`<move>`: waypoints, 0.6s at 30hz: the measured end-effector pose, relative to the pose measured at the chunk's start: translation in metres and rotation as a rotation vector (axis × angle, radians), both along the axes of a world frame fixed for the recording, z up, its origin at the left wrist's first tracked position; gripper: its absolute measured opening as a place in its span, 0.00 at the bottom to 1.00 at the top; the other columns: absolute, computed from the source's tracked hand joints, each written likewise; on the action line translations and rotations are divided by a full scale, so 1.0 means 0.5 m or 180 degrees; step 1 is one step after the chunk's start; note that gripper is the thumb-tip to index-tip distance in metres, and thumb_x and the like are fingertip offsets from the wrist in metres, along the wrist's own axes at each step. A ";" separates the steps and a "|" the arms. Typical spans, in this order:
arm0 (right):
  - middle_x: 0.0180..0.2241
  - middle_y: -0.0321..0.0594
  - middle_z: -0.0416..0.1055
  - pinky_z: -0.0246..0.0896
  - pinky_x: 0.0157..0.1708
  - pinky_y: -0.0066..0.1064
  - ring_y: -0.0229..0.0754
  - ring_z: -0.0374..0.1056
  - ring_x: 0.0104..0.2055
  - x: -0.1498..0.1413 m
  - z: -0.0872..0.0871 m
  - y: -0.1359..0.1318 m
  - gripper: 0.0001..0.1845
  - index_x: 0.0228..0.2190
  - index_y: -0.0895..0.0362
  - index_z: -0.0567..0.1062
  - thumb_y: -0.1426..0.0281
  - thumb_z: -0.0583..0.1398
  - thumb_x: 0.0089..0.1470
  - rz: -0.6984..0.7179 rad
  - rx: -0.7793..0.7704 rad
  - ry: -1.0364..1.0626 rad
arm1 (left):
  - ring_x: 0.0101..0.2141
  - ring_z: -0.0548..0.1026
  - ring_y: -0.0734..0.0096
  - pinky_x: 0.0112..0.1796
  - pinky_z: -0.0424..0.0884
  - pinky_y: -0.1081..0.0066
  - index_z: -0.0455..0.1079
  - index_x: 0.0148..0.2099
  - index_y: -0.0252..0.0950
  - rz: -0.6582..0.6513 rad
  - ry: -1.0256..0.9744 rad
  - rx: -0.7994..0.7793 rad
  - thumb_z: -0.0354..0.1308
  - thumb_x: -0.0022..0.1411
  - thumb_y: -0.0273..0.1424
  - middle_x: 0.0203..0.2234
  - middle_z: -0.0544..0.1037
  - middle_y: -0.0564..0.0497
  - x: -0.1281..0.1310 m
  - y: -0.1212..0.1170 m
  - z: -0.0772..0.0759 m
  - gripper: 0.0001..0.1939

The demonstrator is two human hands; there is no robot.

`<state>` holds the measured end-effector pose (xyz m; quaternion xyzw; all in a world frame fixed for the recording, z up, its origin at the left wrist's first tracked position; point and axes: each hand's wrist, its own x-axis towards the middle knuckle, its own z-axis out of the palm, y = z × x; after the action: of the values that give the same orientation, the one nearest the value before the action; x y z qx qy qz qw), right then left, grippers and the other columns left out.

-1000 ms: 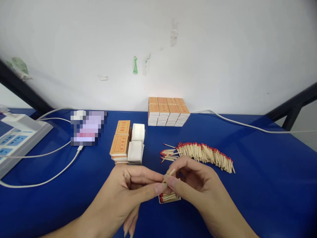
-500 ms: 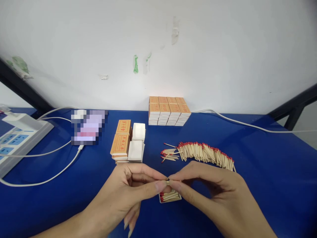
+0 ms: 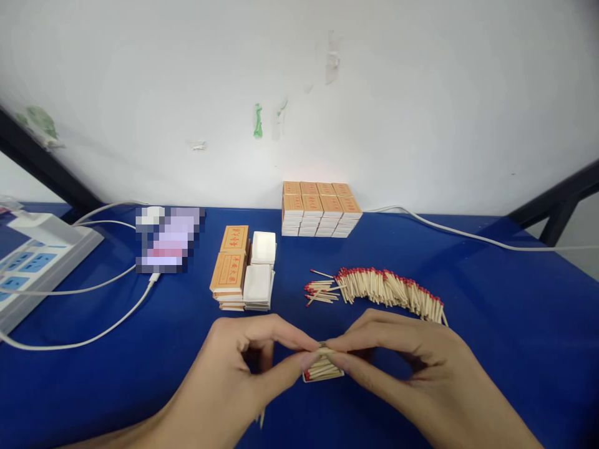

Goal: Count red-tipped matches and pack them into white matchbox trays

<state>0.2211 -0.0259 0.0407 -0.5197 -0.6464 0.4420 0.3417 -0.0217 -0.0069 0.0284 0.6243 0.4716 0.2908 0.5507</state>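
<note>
A small white matchbox tray (image 3: 324, 379) lies on the blue table, with red-tipped matches (image 3: 322, 371) inside it. Right over it, thumb and forefinger of my left hand (image 3: 262, 362) are pinched at the left end of a few matches (image 3: 322, 354). My right hand (image 3: 397, 355) pinches the same matches from the right, its fingertips almost meeting the left ones. The fingers partly hide both the tray and the held matches. Beyond my right hand spreads a long pile of loose matches (image 3: 388, 288), with a smaller bunch (image 3: 322, 292) at its left end.
Orange matchbox sleeves (image 3: 229, 274) stand stacked left of centre, beside stacked white trays (image 3: 257, 284). A block of closed matchboxes (image 3: 321, 209) sits against the wall. At the left are a power strip (image 3: 37, 268), a blurred-out phone (image 3: 171, 240) and white cables (image 3: 140, 299).
Both hands have lowered slightly toward the tray, bringing the pinched matches closer to those inside. The left hand's lower fingers have tucked in. The view has shifted a little.
</note>
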 end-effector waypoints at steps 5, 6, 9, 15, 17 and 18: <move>0.37 0.37 0.85 0.76 0.38 0.33 0.44 0.81 0.37 0.011 -0.012 -0.001 0.09 0.43 0.40 0.90 0.57 0.68 0.68 0.0064 0.0172 -0.0399 | 0.22 0.73 0.83 0.26 0.72 0.79 0.79 0.57 0.48 -0.0107 0.0592 0.2252 0.71 0.71 0.31 0.43 0.87 0.59 -0.006 -0.019 -0.012 0.14; 0.37 0.37 0.84 0.75 0.36 0.33 0.43 0.80 0.36 0.010 -0.016 0.000 0.09 0.42 0.41 0.90 0.58 0.67 0.69 0.0098 0.0281 -0.0489 | 0.21 0.71 0.83 0.25 0.73 0.78 0.76 0.59 0.48 -0.0098 0.0751 0.2401 0.73 0.69 0.31 0.46 0.86 0.58 -0.006 -0.022 -0.015 0.19; 0.35 0.37 0.81 0.74 0.35 0.32 0.42 0.78 0.35 0.002 -0.032 0.002 0.09 0.41 0.43 0.90 0.63 0.66 0.69 0.0240 0.0676 -0.0719 | 0.19 0.70 0.81 0.27 0.77 0.71 0.70 0.64 0.47 -0.0183 0.1174 0.2595 0.77 0.63 0.31 0.49 0.85 0.56 -0.005 -0.026 -0.027 0.31; 0.36 0.37 0.78 0.75 0.36 0.32 0.42 0.78 0.36 -0.011 -0.049 0.002 0.07 0.40 0.45 0.88 0.68 0.67 0.68 0.0255 0.1080 -0.0914 | 0.33 0.85 0.64 0.29 0.81 0.65 0.69 0.62 0.44 -0.0483 0.1527 0.2452 0.76 0.63 0.33 0.50 0.81 0.51 -0.008 -0.026 -0.050 0.29; 0.36 0.37 0.78 0.75 0.36 0.31 0.41 0.78 0.36 -0.011 -0.046 0.000 0.07 0.41 0.45 0.88 0.68 0.67 0.69 0.0232 0.1138 -0.0961 | 0.35 0.85 0.63 0.30 0.81 0.64 0.71 0.60 0.45 -0.0530 0.1505 0.2368 0.72 0.68 0.31 0.49 0.80 0.51 -0.009 -0.024 -0.053 0.22; 0.36 0.37 0.78 0.75 0.36 0.31 0.41 0.78 0.36 -0.011 -0.043 -0.001 0.07 0.42 0.45 0.87 0.69 0.67 0.69 0.0225 0.1147 -0.0986 | 0.35 0.85 0.65 0.30 0.80 0.64 0.72 0.59 0.46 -0.0542 0.1481 0.2332 0.70 0.70 0.30 0.48 0.79 0.52 -0.009 -0.023 -0.053 0.18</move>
<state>0.2155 -0.0265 0.0194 -0.4889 -0.7774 0.2462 0.3100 -0.0262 -0.0186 0.0017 0.8638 0.3957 0.2441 0.1943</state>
